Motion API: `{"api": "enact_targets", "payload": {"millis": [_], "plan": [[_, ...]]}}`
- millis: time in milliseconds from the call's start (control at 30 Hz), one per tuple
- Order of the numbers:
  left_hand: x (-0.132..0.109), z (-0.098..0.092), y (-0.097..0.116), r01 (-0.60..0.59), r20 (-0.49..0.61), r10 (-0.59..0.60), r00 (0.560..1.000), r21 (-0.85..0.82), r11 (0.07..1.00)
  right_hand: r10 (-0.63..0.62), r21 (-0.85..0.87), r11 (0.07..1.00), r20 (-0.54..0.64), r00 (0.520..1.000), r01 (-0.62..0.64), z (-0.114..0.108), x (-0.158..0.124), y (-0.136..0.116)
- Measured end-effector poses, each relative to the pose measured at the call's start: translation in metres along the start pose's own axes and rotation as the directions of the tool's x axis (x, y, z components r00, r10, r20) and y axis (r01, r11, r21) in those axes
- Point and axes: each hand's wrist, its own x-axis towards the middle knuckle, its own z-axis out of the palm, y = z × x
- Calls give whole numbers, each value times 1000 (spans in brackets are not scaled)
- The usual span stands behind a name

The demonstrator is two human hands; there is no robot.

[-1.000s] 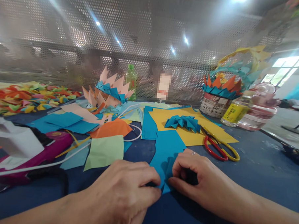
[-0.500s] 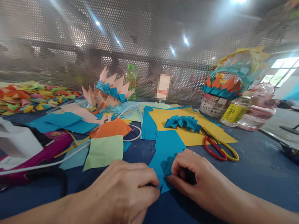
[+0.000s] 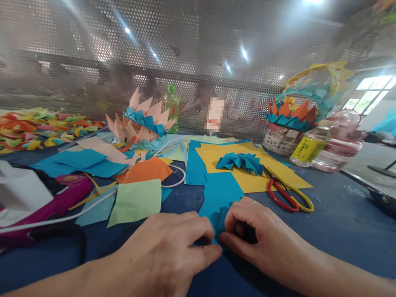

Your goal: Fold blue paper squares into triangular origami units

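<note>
A small piece of blue paper [image 3: 221,221] lies between my hands at the near side of the dark blue table. My right hand [image 3: 254,233] has its fingers curled and pinches the paper's right side. From the left, my left hand [image 3: 185,241] holds the paper's near edge with bent fingers and thumb. The fingers cover much of the piece, so its exact folds are hidden. Just beyond it lies a larger blue sheet [image 3: 221,187]. A folded blue paper chain [image 3: 239,162] rests on yellow sheets [image 3: 281,180], beside red-and-yellow-handled scissors [image 3: 292,197].
On the left are a purple glue gun [image 3: 68,191], a white plug [image 3: 22,191] with its cable, and a pale green sheet [image 3: 134,201]. Spiky paper models [image 3: 140,118] stand behind. At the right are a paper basket [image 3: 279,138] and a yellow-labelled bottle [image 3: 308,148].
My left hand has moved right, its thumb coming close to my right thumb. The paper's near corner, visible before, is now mostly covered. My right hand stays nearly in place.
</note>
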Motion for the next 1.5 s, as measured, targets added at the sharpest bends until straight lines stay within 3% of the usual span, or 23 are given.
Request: {"api": "enact_targets", "payload": {"millis": [200, 367, 533, 667, 833, 1000, 1167, 1333, 1500], "plan": [[-2, 5, -3, 9, -37, -8, 999, 12, 1000, 73, 21, 997, 14, 997, -73, -1, 0, -3], [-2, 8, -5, -77, -35, 77, 996, 13, 997, 100, 69, 992, 32, 994, -102, -2, -1, -4], [-4, 10, -5, -49, -63, 49, 997, 3, 999, 140, 101, 984, 61, 988, -145, -4, 0, -5], [-1, 11, -7, -67, -43, 67, 997, -2, 998, 125, 129, 982, 89, 988, -136, -7, 0, -1], [1, 14, -11, -122, -104, 122, 987, 5, 993, 74, 227, 967, 182, 981, -115, -17, 1, 11], [-1, 13, -12, -111, -54, 109, 993, -27, 993, 22, 200, 978, 192, 981, -61, -18, 0, 11], [2, 14, -11, -100, -49, 97, 994, -67, 993, 107, 81, 990, 121, 987, -117, -9, 1, -1], [-3, 9, -10, -64, 8, 65, 998, -72, 995, 128, 164, 974, 181, 975, -159, -13, 3, 1], [1, -2, -11, -104, 65, 108, 992, -52, 993, 58, 237, 964, 259, 964, -121, -22, 5, 10]]}}
